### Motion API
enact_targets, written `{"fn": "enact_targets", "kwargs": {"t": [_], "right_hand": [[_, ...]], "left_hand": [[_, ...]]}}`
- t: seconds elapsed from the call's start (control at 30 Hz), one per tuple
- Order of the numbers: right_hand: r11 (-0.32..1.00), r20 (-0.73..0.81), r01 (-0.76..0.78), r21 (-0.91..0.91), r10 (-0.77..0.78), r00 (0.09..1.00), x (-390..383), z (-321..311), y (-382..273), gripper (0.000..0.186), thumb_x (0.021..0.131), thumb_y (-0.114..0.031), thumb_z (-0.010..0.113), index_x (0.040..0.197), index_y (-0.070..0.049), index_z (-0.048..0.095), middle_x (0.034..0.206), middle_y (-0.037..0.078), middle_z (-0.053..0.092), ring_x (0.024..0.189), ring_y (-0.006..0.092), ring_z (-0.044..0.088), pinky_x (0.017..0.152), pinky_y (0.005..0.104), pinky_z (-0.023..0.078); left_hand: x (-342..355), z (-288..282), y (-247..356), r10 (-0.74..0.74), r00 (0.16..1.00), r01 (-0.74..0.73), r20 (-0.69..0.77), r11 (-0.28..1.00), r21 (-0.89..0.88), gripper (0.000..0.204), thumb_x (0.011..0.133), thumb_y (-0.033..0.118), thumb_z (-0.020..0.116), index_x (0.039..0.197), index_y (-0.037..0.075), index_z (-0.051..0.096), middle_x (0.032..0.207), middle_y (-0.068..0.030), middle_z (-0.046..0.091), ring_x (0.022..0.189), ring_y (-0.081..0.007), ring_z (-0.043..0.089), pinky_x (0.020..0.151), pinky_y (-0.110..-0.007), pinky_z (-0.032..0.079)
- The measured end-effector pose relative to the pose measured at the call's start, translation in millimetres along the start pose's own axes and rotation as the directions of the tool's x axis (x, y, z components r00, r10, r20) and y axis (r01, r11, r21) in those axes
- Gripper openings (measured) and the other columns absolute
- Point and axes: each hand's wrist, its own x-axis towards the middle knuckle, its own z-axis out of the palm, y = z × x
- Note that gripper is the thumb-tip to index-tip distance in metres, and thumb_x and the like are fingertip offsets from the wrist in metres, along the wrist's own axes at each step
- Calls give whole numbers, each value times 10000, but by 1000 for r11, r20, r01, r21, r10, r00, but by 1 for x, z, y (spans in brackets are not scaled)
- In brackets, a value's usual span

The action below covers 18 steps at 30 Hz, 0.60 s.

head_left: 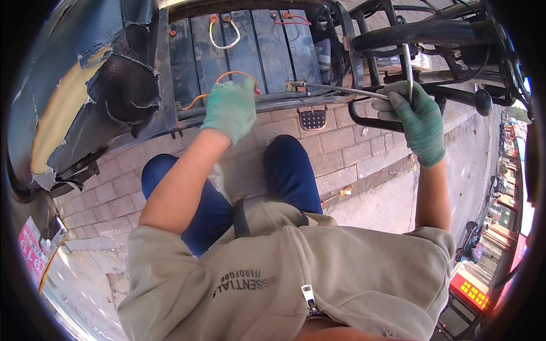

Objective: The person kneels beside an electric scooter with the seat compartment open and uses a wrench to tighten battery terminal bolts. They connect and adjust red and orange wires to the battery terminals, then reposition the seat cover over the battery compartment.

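Note:
My left hand (230,111), in a green knit glove, is closed at the front edge of a battery compartment. An orange wire (233,72) loops out of its fingers, with a red end beside the fingertips. My right hand (420,122), gloved alike, grips a bent metal socket wrench (347,89) near its corner. The wrench's long shaft reaches left, and its socket end sits at a terminal on the near right battery. Several dark grey batteries (244,57) stand side by side. A white wire (224,45) and a red wire (296,21) join terminals at their far ends.
A torn black seat (74,96) with exposed yellow foam stands at the left. Black frame tubes (421,37) crowd the right side, close to my right hand. A small ridged pedal (313,119) juts from the near edge, above paving bricks (347,145).

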Motion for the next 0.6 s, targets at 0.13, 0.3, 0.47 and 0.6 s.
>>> {"fn": "enact_targets", "kwargs": {"t": [0.13, 0.3, 0.47, 0.6], "right_hand": [[997, -9, -73, -10, 72, 997, 2, -1, -5, 184, 1053, -71, 573, 1195, 32, 626, 1093, 133, 724, 972, 207, 758, 826, 299, 648], [994, -18, -105, -2, 105, 994, 0, 3, -12, 187, 1051, -85, 581, 1194, 26, 629, 1101, 139, 725, 974, 213, 760, 813, 298, 652], [992, -24, -124, 6, 125, 992, 6, 2, -17, 176, 1051, -86, 578, 1186, 14, 633, 1112, 147, 727, 983, 220, 760, 797, 287, 655], [990, -99, -144, 9, 144, 985, 7, -5, -17, 179, 1052, -80, 568, 1183, 23, 632, 1104, 154, 725, 978, 236, 763, 800, 298, 657]], "left_hand": [[10, -6, -12, -77, 985, 114, 155, 962, -248, 199, 1006, 171, 538, 1147, 53, 615, 969, -232, 722, 904, -444, 690, 860, -533, 523], [15, -11, -18, -45, 978, 111, 206, 941, -320, 220, 997, 179, 537, 1174, 68, 607, 1008, -239, 718, 959, -433, 686, 885, -520, 524], [25, -17, -24, 8, 943, 111, 333, 936, -334, 228, 989, 179, 534, 1167, 67, 624, 1008, -223, 713, 974, -410, 684, 880, -493, 526], [31, -19, -29, 27, 928, 110, 371, 932, -344, 232, 985, 174, 539, 1164, 76, 648, 1003, -211, 713, 963, -402, 688, 873, -472, 530]]}}
